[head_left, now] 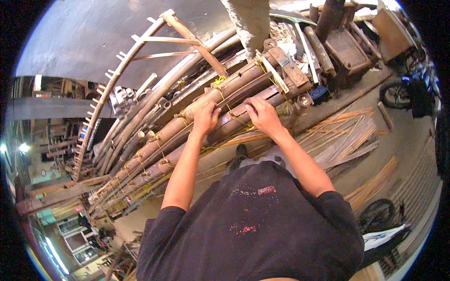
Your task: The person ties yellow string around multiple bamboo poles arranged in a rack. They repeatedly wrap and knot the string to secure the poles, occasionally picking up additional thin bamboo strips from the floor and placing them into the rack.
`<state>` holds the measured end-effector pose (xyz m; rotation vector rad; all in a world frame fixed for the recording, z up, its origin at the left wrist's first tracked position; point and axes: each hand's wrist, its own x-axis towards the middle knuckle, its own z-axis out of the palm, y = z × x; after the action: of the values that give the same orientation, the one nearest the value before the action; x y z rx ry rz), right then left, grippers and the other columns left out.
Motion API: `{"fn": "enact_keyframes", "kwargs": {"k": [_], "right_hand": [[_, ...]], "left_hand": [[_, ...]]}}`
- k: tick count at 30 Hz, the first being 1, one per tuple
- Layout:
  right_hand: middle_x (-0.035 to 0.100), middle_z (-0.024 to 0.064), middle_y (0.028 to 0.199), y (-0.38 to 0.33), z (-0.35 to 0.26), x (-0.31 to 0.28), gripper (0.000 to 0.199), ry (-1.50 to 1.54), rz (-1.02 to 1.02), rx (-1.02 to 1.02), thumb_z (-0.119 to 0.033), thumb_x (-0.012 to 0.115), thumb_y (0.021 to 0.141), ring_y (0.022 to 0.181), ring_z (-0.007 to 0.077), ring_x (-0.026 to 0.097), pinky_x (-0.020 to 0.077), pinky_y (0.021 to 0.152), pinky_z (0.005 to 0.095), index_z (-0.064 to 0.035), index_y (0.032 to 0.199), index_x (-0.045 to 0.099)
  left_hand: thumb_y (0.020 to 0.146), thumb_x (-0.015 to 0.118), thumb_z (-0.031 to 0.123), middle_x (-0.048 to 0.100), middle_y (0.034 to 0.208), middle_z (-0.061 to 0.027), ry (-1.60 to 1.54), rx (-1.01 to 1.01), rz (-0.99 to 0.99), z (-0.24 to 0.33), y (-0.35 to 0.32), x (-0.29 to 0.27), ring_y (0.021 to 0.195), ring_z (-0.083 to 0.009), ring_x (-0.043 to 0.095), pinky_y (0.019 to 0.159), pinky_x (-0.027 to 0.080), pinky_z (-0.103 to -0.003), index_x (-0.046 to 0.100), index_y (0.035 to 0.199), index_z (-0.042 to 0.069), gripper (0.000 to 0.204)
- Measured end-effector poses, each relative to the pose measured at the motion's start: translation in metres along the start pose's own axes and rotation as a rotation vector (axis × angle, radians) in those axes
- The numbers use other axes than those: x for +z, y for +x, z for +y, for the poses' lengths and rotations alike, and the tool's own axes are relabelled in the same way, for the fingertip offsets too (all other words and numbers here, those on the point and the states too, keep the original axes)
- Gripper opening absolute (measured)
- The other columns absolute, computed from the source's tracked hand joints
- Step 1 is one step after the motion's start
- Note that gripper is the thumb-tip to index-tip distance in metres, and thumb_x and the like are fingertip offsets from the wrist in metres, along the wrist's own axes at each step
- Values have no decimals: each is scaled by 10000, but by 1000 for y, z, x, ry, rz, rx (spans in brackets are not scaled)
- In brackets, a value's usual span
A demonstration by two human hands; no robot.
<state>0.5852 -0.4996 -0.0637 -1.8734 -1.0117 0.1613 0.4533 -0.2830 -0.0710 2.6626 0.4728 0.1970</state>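
Two long brown tubes (175,125) run side by side on a slant in front of me, with narrow slots cut along them. Yellow string (218,82) is wound round them at several spots. My left hand (206,118) rests at the far tube's near side, its fingers curled in. To its right, my right hand (265,114) lies over the near tube beside a dark slot, thumb and fingers bent together. Whatever is pinched in either hand is too small to make out. A length of yellow string (240,121) crosses the near tube between the hands.
A curved wooden frame with pegs (112,77) rises behind the tubes at left. A rusty end bracket (295,77) holds their right end. Wooden strips (349,140) lie on the floor at right. A whitish post (246,23) stands at the far side.
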Motion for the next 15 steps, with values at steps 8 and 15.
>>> {"fn": "enact_keyframes", "kwargs": {"k": [8, 15], "right_hand": [[642, 94, 895, 87, 33, -3, 236, -610, -445, -402, -309, 624, 855, 925, 297, 625, 469, 833, 450, -144, 1023, 610], [671, 148, 842, 110, 40, -5, 233, -506, -603, -371, -364, 598, 883, 827, 374, 638, 491, 683, 492, -150, 966, 640]], "left_hand": [[882, 593, 185, 652, 898, -106, 169, 62, 277, 11, -14, 17, 899, -305, 622, 776, 398, -441, 571, 941, 95, 110], [863, 629, 170, 642, 978, -134, -57, -40, 557, 47, -47, -4, 924, -330, 601, 852, 427, -439, 596, 1093, 29, 272]]}}
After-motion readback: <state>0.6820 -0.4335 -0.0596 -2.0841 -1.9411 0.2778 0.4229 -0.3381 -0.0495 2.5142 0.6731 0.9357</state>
